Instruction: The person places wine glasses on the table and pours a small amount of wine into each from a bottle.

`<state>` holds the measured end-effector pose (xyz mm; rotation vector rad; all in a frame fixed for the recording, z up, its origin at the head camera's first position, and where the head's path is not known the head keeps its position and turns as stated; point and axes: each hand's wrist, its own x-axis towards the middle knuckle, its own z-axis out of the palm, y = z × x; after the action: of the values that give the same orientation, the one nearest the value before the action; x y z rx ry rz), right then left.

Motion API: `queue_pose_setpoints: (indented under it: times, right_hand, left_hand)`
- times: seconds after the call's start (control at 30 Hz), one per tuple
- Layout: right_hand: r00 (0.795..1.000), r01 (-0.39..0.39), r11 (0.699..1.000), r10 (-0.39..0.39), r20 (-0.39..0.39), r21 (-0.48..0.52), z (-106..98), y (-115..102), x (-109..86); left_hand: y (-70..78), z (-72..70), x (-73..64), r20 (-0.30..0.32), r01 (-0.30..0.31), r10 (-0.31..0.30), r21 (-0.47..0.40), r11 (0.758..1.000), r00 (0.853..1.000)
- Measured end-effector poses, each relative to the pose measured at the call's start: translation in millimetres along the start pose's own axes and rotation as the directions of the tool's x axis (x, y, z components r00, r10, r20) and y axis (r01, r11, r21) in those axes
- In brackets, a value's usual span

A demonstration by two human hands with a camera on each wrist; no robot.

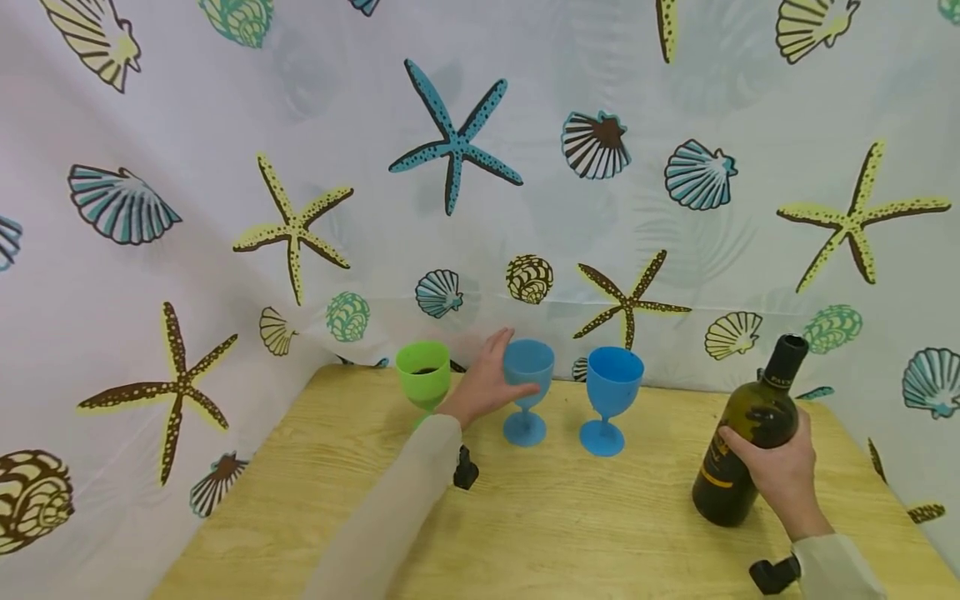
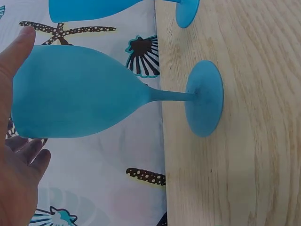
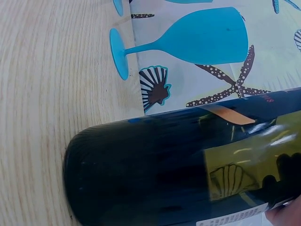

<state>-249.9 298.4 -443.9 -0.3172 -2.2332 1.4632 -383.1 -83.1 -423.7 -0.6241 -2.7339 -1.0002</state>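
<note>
My left hand (image 1: 486, 382) is at the middle goblet (image 1: 531, 363), a muted blue one that stands upright on the table. Its thumb and fingers spread to either side of the bowl, near the rim; in the left wrist view a gap shows between palm and bowl (image 2: 80, 94). With my right hand (image 1: 786, 477) I grip a dark green wine bottle (image 1: 723, 492) around its body, neck up and tilted slightly right, its mouth uncovered. The bottle's base is close over the tabletop. Left of my left hand stands a green goblet (image 1: 423, 379) with dark liquid inside.
A brighter blue goblet (image 1: 615, 383) stands upright between the middle goblet and the bottle. Behind the light wooden table (image 1: 570, 525) hangs a white curtain (image 1: 510, 225) printed with starfish and shells, which also encloses the left and right sides.
</note>
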Motion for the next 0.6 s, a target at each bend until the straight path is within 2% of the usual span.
queue_pose_setpoints:
  times: [0.27, 0.6]
  right_hand:
    - [1.000, 0.011, 1.000, -0.011, 0.005, 0.004, -0.6, 0.7, 0.7]
    - [1.000, 0.006, 1.000, -0.006, -0.003, 0.008, -0.2, 0.2, 0.3]
  left_hand:
    - [0.3, 3.2, 7.4, 0.032, 0.054, -0.052, -0.062, 0.997, 0.998]
    - [-3.0, 8.9, 11.7, 0.057, 0.099, -0.095, -0.087, 0.991, 0.994]
